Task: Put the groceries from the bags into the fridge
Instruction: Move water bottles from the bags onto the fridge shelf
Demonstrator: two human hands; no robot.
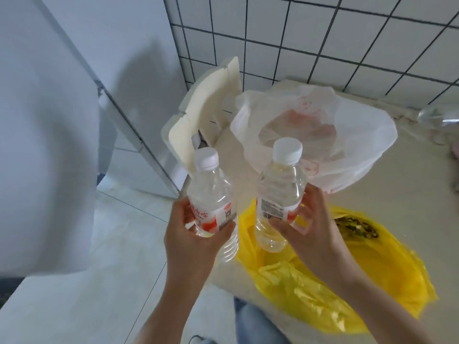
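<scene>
My left hand [196, 242] grips a clear water bottle [211, 189] with a white cap and a red-and-white label, held upright. My right hand [313, 229] grips a second water bottle [280, 184] of the same kind, its barcode facing me. Both bottles hang in the air above the counter edge. Behind them stands an open white plastic bag [347, 135] with red print. Below my right hand lies a crumpled yellow plastic bag [347, 281] with something dark inside. The white fridge [49, 120] fills the left of the view, its door shut.
White foam packing pieces [206, 112] lean against the tiled wall [323, 45] beside the fridge. The beige counter [409, 194] carries the bags. A clear empty bottle [437, 117] lies at the far right edge. Pale floor tiles [124, 244] show below left.
</scene>
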